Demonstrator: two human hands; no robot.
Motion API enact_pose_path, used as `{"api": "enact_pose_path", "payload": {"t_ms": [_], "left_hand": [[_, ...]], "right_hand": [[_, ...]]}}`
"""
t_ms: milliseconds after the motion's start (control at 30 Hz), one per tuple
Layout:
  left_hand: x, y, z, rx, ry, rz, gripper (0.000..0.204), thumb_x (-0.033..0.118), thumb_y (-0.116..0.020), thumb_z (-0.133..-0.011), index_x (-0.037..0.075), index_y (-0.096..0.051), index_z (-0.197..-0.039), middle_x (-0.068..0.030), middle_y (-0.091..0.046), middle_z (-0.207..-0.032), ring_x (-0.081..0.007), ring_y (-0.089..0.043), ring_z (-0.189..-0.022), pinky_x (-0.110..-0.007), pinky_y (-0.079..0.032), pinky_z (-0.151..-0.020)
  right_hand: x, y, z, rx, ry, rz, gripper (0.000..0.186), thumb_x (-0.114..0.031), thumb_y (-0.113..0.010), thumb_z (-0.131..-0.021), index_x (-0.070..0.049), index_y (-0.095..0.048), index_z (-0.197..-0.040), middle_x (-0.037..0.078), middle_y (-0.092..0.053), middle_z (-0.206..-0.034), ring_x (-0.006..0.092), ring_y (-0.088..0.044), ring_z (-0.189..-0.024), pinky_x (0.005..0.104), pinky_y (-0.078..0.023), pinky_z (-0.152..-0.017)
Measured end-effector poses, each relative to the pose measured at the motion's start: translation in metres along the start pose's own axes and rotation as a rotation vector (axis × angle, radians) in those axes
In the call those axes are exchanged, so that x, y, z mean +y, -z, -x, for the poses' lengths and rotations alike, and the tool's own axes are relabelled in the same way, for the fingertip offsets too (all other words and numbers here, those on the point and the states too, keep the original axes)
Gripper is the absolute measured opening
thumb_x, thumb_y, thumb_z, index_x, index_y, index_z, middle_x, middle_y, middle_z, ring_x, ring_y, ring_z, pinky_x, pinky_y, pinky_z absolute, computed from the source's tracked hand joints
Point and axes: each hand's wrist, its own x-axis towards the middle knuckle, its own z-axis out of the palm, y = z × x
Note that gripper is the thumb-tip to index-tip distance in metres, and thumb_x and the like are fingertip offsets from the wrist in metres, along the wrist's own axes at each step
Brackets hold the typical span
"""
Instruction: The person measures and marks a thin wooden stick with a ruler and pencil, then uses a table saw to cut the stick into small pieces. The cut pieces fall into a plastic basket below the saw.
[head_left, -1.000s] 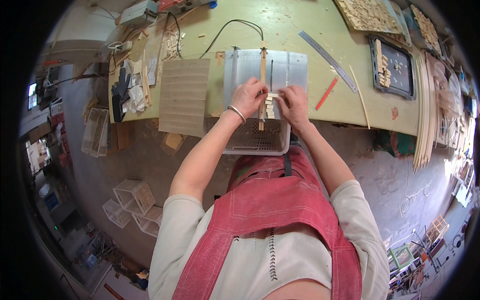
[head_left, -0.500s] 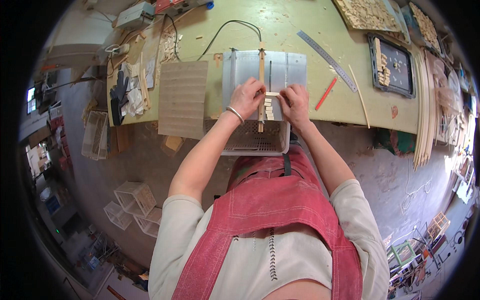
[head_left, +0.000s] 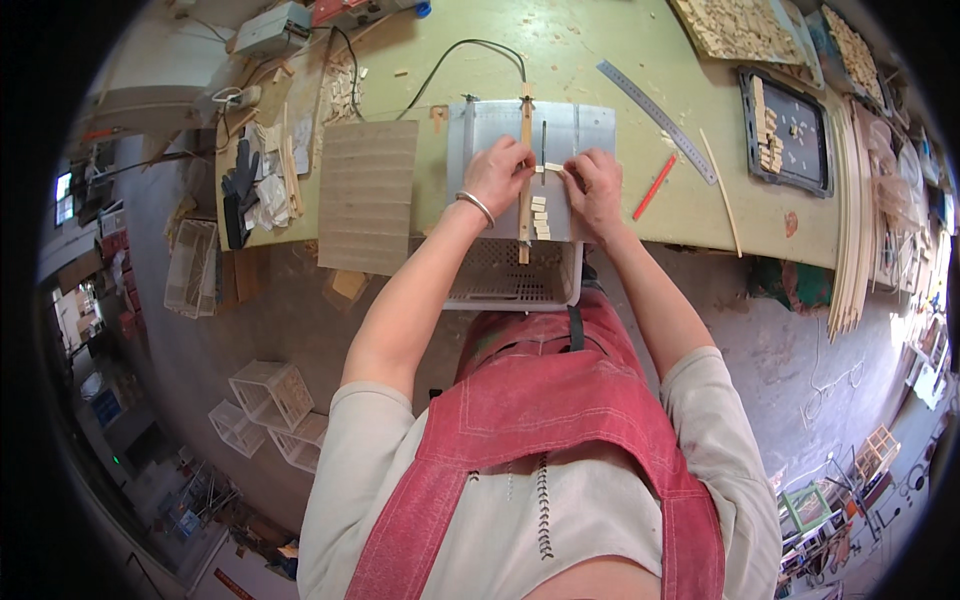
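Note:
A metal saw table [head_left: 483, 125] lies before me, with a narrow dark slot [head_left: 544, 135] and a wooden fence strip [head_left: 526, 125] running away from me. My left hand [head_left: 498, 172] straddles the fence, its fingers pinched on a short wood piece [head_left: 539, 169] left of the slot. On the other side, my right hand [head_left: 594, 185] pinches a pale wood stick [head_left: 553, 167]; its far end is hidden by the fingers. Several small cut wood blocks [head_left: 540, 217] lie in a column beside the fence, nearer to me.
A white plastic basket [head_left: 572, 285] sits under the table's front edge. Cardboard [head_left: 367, 195] lies to the left, a black glove [head_left: 239, 180] beyond it. On the right are a steel ruler [head_left: 655, 120], a red pen [head_left: 654, 188], a thin stick [head_left: 721, 190] and a black tray [head_left: 822, 178].
Both hands have moved away from me along the slot. The single wood stick between them now shows as two parts, one on each side of the slot.

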Motion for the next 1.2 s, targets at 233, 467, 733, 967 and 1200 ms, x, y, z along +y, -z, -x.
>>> {"api": "enact_pose_path", "payload": {"t_ms": [233, 467, 733, 967, 1200], "left_hand": [[0.009, 0.005, 0.030, -0.070, -0.012, 0.077, 0.011, 0.009, -0.077, -0.089, 0.009, -0.071, -0.097, -0.0109, -0.064, -0.097, -0.0350, -0.068, -0.085, -0.044, -0.056, -0.075], [0.010, -0.003, 0.028, -0.015, -0.003, 0.002, 0.010, 0.008, -0.077, -0.089, 0.009, -0.071, -0.097, -0.0106, -0.064, -0.097, -0.0356, -0.069, -0.084, -0.047, -0.055, -0.074], [0.010, -0.003, 0.026, 0.003, -0.014, 0.001, 0.010, 0.008, -0.077, -0.090, 0.008, -0.070, -0.097, -0.0118, -0.065, -0.098, -0.0366, -0.070, -0.086, -0.047, -0.056, -0.074], [0.006, -0.003, 0.018, 0.001, -0.020, -0.022, 0.010, 0.008, -0.076, -0.091, 0.007, -0.069, -0.098, -0.0126, -0.066, -0.099, -0.0376, -0.070, -0.087, -0.047, -0.056, -0.074], [0.001, -0.001, 0.002, 0.018, -0.014, 0.001, 0.010, 0.009, -0.076, -0.091, 0.008, -0.070, -0.098, -0.0126, -0.066, -0.098, -0.0373, -0.070, -0.087, -0.046, -0.056, -0.074]], "right_hand": [[-0.020, 0.008, 0.029, -0.063, -0.015, 0.033, 0.015, -0.013, -0.081, -0.085, -0.010, -0.070, -0.094, 0.008, -0.063, -0.097, 0.0327, -0.060, -0.095, 0.0462, -0.044, -0.085], [-0.030, 0.000, 0.028, -0.058, -0.044, -0.063, 0.016, -0.011, -0.080, -0.085, -0.009, -0.070, -0.097, 0.008, -0.064, -0.098, 0.0327, -0.061, -0.096, 0.0456, -0.045, -0.086], [-0.026, 0.009, 0.027, -0.070, -0.016, -0.005, 0.014, -0.009, -0.078, -0.086, -0.008, -0.069, -0.096, 0.009, -0.064, -0.097, 0.0330, -0.061, -0.096, 0.0461, -0.046, -0.086], [-0.022, 0.005, 0.018, -0.050, -0.017, -0.017, 0.015, -0.007, -0.078, -0.085, -0.008, -0.069, -0.097, 0.009, -0.064, -0.096, 0.0326, -0.061, -0.096, 0.0451, -0.046, -0.086], [-0.011, -0.002, 0.005, -0.025, -0.005, -0.008, 0.016, -0.006, -0.079, -0.084, -0.008, -0.069, -0.096, 0.008, -0.064, -0.095, 0.0321, -0.061, -0.094, 0.0444, -0.046, -0.085]]}}
